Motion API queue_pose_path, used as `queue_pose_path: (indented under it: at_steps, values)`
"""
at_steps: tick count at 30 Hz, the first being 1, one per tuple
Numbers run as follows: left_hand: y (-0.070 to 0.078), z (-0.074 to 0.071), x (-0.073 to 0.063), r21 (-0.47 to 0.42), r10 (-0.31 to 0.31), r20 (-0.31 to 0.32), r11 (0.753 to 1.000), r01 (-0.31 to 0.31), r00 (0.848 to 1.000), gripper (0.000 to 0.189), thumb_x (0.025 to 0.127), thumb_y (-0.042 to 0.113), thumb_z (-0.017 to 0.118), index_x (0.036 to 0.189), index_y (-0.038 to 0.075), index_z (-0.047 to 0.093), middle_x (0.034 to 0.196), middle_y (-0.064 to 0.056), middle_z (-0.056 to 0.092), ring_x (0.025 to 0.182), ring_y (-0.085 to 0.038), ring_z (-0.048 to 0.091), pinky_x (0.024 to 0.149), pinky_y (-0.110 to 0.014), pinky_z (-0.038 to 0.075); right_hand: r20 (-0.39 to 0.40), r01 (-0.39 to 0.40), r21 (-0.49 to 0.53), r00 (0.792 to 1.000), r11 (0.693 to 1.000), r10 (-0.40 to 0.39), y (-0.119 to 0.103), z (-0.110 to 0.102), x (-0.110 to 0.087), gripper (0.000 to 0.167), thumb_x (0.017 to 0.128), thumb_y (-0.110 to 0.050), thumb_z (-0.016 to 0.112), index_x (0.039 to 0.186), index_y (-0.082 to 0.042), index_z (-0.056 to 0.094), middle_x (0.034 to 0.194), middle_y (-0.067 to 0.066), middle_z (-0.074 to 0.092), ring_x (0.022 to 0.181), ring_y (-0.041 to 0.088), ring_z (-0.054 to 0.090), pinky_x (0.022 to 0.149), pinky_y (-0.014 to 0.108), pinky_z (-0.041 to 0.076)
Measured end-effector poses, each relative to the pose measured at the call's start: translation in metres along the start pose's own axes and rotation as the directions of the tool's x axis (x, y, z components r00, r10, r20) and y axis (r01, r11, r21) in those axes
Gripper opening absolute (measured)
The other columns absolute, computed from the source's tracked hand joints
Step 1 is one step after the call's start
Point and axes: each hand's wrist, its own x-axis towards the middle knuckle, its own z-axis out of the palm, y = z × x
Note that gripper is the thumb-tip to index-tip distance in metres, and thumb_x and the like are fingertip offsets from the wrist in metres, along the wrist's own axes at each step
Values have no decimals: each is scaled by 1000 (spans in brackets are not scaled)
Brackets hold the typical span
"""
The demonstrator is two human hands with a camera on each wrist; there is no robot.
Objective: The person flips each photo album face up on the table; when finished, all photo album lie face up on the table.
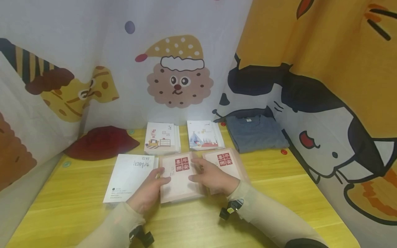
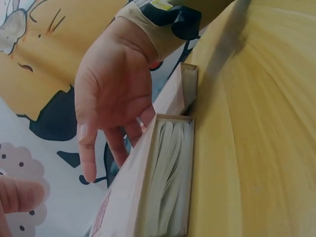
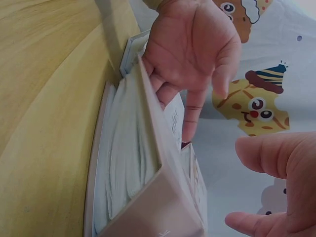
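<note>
A thick pink book (image 1: 176,187) with red character squares on its cover lies on the table between my two hands. My left hand (image 1: 145,193) is at its left edge, thumb and fingers extended over the cover's side. Over the right edge is my right hand (image 1: 214,177), its fingers loosely spread. In the right wrist view, the book's cover (image 3: 170,185) slants away from its wavy pages (image 3: 129,148). A second pink book (image 1: 227,168) lies partly behind my right hand, and a white book (image 1: 122,177) lies beside my left hand.
Two white illustrated books, one with furniture (image 1: 159,137) and one with a tent (image 1: 203,135), lie at the back. A dark red hat (image 1: 102,143) is at the back left, a folded grey-blue shirt (image 1: 257,134) at the back right. A printed curtain (image 1: 124,82) hangs behind the wooden table (image 1: 279,186).
</note>
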Motion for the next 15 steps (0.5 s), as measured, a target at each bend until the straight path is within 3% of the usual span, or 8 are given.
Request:
queue_pose_path:
  at_steps: [5,12,15]
  values:
    - [-2,-1,2,-58,11,28,998,-9,1000,78,101,16,59,164,-1,16,172,-31,4,157,-50,20,128,-59,23,-4,-3,-13,1000,1000,3,-1,-1,0,78,95,-29,79,161,-8,42,170,15,33,155,42,33,129,56,25]
    - [-5,-3,3,35,51,32,998,-52,998,68,100,15,60,161,3,33,173,-27,13,159,-47,16,129,-61,18,5,-9,-15,1000,1000,9,-1,-1,1,78,94,-28,79,161,-10,43,172,12,32,156,40,32,129,55,23]
    - [-4,-3,4,43,85,42,995,-86,996,65,100,9,58,161,6,36,169,-27,27,151,-46,37,121,-57,39,23,3,-24,1000,1000,-2,0,0,3,76,94,-24,79,160,-11,45,170,10,36,157,36,33,130,55,23]
